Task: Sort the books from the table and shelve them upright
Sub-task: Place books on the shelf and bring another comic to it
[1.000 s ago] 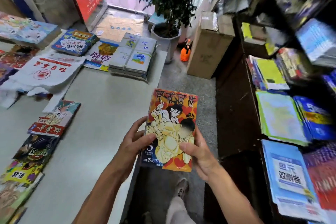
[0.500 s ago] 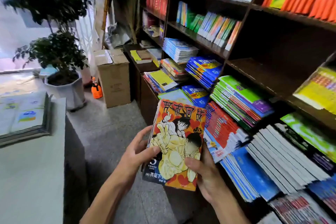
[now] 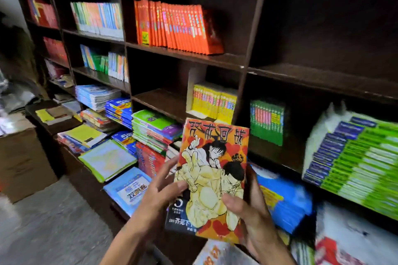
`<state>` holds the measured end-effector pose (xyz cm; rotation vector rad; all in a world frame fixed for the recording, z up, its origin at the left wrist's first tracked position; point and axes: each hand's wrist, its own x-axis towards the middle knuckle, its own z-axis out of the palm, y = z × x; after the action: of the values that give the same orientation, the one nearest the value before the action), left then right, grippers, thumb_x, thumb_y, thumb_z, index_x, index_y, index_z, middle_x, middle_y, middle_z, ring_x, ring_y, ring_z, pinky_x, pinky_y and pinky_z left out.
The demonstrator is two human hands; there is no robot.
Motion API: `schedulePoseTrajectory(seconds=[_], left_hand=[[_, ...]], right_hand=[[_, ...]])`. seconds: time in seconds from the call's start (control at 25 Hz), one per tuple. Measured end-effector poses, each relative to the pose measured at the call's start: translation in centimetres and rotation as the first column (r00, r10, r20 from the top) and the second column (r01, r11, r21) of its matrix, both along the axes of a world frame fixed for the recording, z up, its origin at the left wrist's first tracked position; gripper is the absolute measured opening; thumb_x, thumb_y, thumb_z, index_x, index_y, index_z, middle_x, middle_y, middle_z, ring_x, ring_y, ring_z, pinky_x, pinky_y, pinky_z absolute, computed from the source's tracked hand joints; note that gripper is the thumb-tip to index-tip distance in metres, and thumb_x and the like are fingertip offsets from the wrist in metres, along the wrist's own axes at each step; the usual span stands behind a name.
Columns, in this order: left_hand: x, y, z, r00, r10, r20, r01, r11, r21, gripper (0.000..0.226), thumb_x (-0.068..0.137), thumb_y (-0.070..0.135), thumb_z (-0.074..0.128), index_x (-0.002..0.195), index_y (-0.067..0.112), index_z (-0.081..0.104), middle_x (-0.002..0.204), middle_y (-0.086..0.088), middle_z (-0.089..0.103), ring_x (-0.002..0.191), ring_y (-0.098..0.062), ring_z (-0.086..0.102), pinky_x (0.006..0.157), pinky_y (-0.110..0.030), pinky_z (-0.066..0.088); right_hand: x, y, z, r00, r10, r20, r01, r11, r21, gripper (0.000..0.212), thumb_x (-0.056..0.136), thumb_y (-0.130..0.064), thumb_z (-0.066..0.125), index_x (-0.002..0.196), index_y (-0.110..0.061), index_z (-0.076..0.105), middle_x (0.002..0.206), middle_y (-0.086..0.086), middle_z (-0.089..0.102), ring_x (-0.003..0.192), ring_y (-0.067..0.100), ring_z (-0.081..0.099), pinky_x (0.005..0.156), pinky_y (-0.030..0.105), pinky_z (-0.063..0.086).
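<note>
Head view: you have the comic book upright, cover toward you, near the bookcase. Your left hand is loosely curled on its left edge and your right hand closed round its right edge. Slot it spine-out beside the yellow row; that shelf has bare board to its left.

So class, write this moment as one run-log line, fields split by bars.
stage: carrying to shelves | left hand: holds comic book | right hand: holds same book | book: cover up, not shelved | facing: bookshelf
</note>
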<state>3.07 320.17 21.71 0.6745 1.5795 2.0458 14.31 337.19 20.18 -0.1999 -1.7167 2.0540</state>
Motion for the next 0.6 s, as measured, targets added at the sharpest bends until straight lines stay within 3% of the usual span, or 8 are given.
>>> schedulePoseTrajectory(seconds=[0.12,0.2,0.24,0.32,0.4,0.44,0.52,0.6], left_hand=[[2.9,6.5,5.0,0.983,-0.139,-0.122,0.139,0.990,-0.005,0.064,0.069,0.016,0.071,0.129,0.005,0.051,0.062,0.004,0.069,0.046,0.000,0.062,0.047,-0.010,0.046],[3.6,10.3,7.7,0.935,-0.279,-0.221,0.286,0.958,0.001,0.036,0.090,0.004,0.056,0.124,0.004,0.046,0.058,0.000,0.059,0.033,0.006,0.049,0.040,-0.006,0.037],[3.6,12.0,9.4,0.909,-0.329,-0.255,0.340,0.941,-0.003,0.025,0.097,-0.006,0.042,0.119,0.005,0.045,0.057,-0.008,0.057,0.028,0.006,0.047,0.038,-0.006,0.035],[3.2,14.5,13.5,0.877,-0.363,-0.314,0.379,0.925,-0.012,0.022,0.102,-0.002,0.033,0.108,0.008,0.052,0.060,-0.007,0.050,0.025,0.009,0.045,0.037,-0.005,0.037],[2.2,18.2,17.4,0.839,-0.418,-0.348,0.414,0.906,-0.089,0.025,0.102,0.001,0.036,0.090,0.017,0.051,0.057,-0.009,0.059,0.031,0.010,0.051,0.040,-0.004,0.039],[1.7,20.1,19.2,0.843,-0.408,-0.350,0.419,0.907,-0.046,0.019,0.099,0.005,0.041,0.092,0.018,0.054,0.060,-0.012,0.064,0.041,0.009,0.059,0.045,-0.005,0.046],[1.8,23.5,22.0,0.830,-0.472,-0.297,0.517,0.850,0.096,0.018,0.087,0.025,0.056,0.101,0.019,0.066,0.082,-0.007,0.077,0.068,-0.006,0.074,0.060,-0.020,0.059],[0.4,26.9,23.1,0.750,-0.584,-0.310,0.636,0.765,0.097,0.026,0.084,0.036,0.057,0.097,0.025,0.075,0.092,0.001,0.079,0.080,-0.015,0.076,0.064,-0.029,0.061]], right_hand=[[4.3,4.8,4.6,0.989,-0.122,-0.083,0.123,0.992,0.008,0.097,0.053,-0.037,0.090,0.139,-0.045,0.048,0.136,-0.003,0.067,0.124,0.017,0.064,0.094,0.039,0.058],[6.2,7.4,7.9,0.965,-0.191,-0.179,0.202,0.978,0.043,0.084,0.059,-0.029,0.084,0.137,-0.038,0.053,0.130,-0.002,0.070,0.117,0.016,0.068,0.085,0.025,0.059],[6.8,8.6,9.8,0.950,-0.217,-0.224,0.236,0.970,0.064,0.080,0.062,-0.027,0.083,0.136,-0.034,0.054,0.128,-0.001,0.072,0.116,0.017,0.069,0.083,0.023,0.058],[7.3,10.8,13.4,0.922,-0.270,-0.279,0.301,0.950,0.076,0.079,0.062,-0.025,0.082,0.135,-0.030,0.054,0.125,0.002,0.073,0.116,0.023,0.069,0.087,0.031,0.060],[7.3,12.9,16.7,0.887,-0.338,-0.313,0.376,0.924,0.069,0.081,0.059,-0.026,0.084,0.134,-0.028,0.053,0.124,0.005,0.073,0.118,0.030,0.067,0.099,0.051,0.055],[7.2,13.9,18.2,0.871,-0.367,-0.327,0.410,0.909,0.071,0.082,0.058,-0.027,0.084,0.134,-0.027,0.053,0.124,0.006,0.074,0.118,0.031,0.067,0.103,0.055,0.051],[6.9,15.9,20.6,0.834,-0.421,-0.356,0.472,0.879,0.068,0.084,0.057,-0.028,0.084,0.136,-0.028,0.053,0.120,0.003,0.076,0.113,0.028,0.070,0.101,0.055,0.053],[7.0,18.3,22.6,0.793,-0.468,-0.391,0.524,0.851,0.043,0.083,0.058,-0.027,0.084,0.135,-0.028,0.053,0.115,0.001,0.077,0.106,0.024,0.074,0.087,0.049,0.060]])
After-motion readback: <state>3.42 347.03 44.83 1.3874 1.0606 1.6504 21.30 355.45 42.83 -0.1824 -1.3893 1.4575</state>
